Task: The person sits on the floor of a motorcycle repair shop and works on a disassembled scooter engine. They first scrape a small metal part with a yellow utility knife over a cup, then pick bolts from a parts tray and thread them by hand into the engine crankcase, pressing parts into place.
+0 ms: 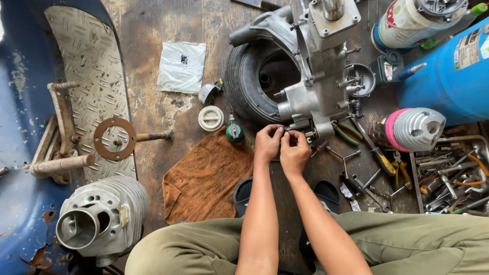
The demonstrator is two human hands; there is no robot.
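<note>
Two hands, left hand (267,142) and right hand (294,148), pinch fingertips together on a small part, too tiny to identify, at the lower edge of the engine casing (318,86) resting on a tyre (247,84); cylinder (104,216) and tools (367,168) lie unassembled around it.

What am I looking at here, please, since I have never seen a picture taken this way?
The single picture comes from a camera on a person's head, looking down at their own bare arms and knees. The left hand and right hand meet at the lower edge of a grey metal engine casing, which rests on a small black tyre. Whatever they pinch is too small to make out. On the worn floor lie an orange cloth, a finned cylinder, a white round cap and loose hand tools, with a tray of tools on the right.
</note>
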